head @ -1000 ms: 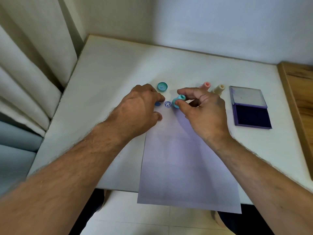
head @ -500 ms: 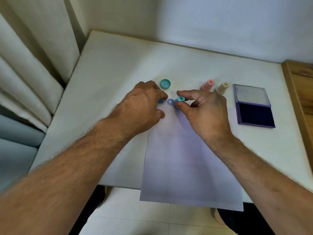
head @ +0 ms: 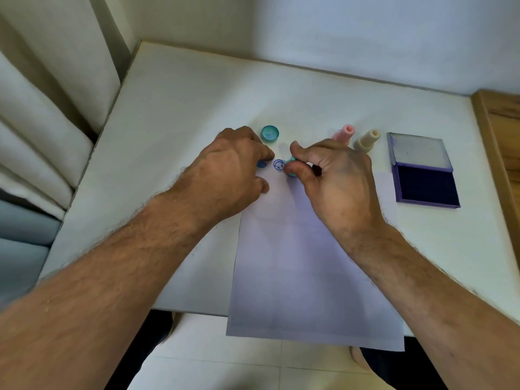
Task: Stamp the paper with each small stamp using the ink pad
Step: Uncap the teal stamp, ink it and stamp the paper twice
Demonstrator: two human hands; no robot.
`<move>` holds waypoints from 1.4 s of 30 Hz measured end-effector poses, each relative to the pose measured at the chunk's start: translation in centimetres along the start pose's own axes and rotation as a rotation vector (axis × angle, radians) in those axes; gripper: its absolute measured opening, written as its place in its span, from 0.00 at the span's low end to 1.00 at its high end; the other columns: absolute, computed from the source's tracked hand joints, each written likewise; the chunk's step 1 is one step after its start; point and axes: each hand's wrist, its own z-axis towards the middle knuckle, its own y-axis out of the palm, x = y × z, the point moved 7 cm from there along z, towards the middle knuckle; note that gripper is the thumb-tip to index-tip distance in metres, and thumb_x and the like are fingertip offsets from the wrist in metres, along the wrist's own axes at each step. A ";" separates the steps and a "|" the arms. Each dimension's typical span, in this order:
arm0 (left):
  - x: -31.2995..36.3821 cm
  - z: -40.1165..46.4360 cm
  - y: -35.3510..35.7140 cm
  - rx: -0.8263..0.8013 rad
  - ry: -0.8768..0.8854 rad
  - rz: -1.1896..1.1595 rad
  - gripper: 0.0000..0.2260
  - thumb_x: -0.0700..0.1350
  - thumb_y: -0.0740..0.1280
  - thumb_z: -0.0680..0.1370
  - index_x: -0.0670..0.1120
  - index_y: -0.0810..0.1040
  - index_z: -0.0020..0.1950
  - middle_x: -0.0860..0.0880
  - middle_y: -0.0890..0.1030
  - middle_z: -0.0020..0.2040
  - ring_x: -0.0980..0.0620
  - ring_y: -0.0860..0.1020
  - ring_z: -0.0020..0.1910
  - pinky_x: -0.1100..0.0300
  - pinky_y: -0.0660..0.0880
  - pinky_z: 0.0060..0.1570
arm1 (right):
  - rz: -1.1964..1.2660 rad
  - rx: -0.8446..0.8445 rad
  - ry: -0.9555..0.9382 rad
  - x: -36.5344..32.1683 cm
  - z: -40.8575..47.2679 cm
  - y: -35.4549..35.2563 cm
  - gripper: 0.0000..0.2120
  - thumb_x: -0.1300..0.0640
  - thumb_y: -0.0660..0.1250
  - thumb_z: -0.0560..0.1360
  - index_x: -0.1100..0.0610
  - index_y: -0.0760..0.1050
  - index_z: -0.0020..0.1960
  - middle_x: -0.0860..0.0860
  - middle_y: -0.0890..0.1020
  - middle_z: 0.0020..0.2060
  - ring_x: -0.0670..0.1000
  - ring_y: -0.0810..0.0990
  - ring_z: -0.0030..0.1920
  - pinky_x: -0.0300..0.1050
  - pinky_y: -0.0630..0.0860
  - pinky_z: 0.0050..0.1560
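A sheet of paper (head: 304,266) lies on the white table (head: 180,114), overhanging the front edge. Near its top are a solid blue mark (head: 261,164) and a round blue smiley print (head: 278,165). My right hand (head: 334,181) pinches a small teal stamp (head: 291,171) between thumb and forefinger, pressed down on the paper just right of the smiley print. My left hand (head: 230,175) rests knuckles-up on the paper's top left corner, fingertips beside the blue mark. A teal cap (head: 270,133) lies behind. A pink stamp (head: 344,133) and a cream stamp (head: 367,140) stand upright. The purple ink pad (head: 425,185) lies open at right.
A curtain (head: 47,108) hangs along the table's left edge. A wooden surface (head: 501,142) borders the table on the right. A wall runs behind the table. Tiled floor shows below the front edge.
My right hand has lowered the teal stamp from tilted above the paper onto the sheet beside the smiley print. My left hand has stayed on the paper's corner.
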 end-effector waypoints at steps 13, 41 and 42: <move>0.3 0.2 -0.5 -0.015 -0.036 0.017 0.21 0.49 0.74 0.71 0.52 0.78 0.64 0.51 0.76 0.60 0.50 0.71 0.60 0.58 0.68 0.57 | -0.018 -0.037 -0.067 -1.0 0.0 -0.4 0.13 0.63 0.71 0.75 0.58 0.81 0.60 0.54 0.86 0.49 0.53 0.84 0.49 0.40 0.77 0.57; 0.8 3.4 -1.1 0.260 -0.016 -0.061 0.17 0.38 0.64 0.78 0.49 0.78 0.65 0.48 0.78 0.61 0.46 0.73 0.61 0.61 0.67 0.57 | 0.759 0.209 0.466 4.8 0.8 -4.8 0.08 0.63 0.69 0.75 0.56 0.82 0.53 0.59 0.84 0.42 0.49 0.76 0.31 0.42 0.76 0.30; 0.8 3.4 -0.7 0.256 -0.003 -0.045 0.17 0.37 0.65 0.77 0.48 0.78 0.65 0.48 0.78 0.61 0.46 0.72 0.61 0.62 0.67 0.55 | 0.768 0.204 0.465 4.8 0.8 -4.9 0.08 0.64 0.69 0.75 0.56 0.81 0.52 0.59 0.84 0.42 0.49 0.76 0.31 0.42 0.76 0.30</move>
